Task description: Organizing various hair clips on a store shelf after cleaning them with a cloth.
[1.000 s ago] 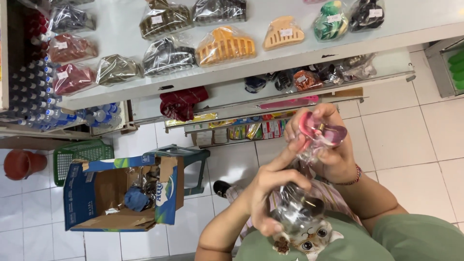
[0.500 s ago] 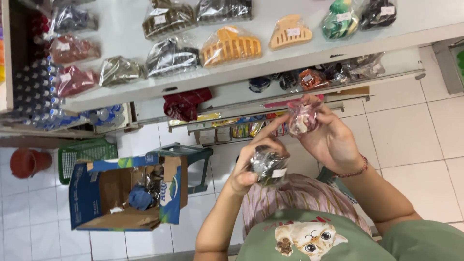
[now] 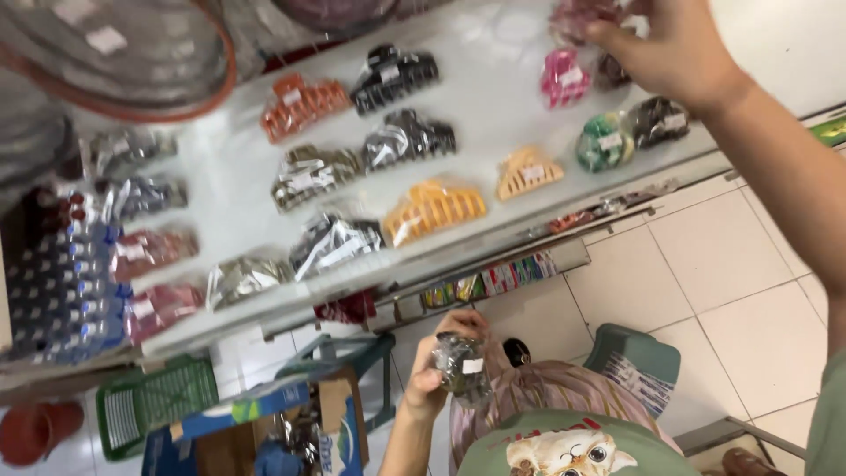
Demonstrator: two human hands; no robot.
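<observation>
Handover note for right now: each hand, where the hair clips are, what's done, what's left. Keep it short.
Left hand: low over the lap, closed on a dark bagged hair clip.
Right hand: stretched up to the white shelf, fingers on a dark pink bagged clip at its far end; grip unclear, partly cut off by the frame.
Shelf: bagged claw clips lie in rows, among them orange, black, yellow, pink and green.
Done: many clips laid out on the shelf.
Left: the left-hand clip is not on the shelf; an open cardboard box on the floor holds more items.
</observation>
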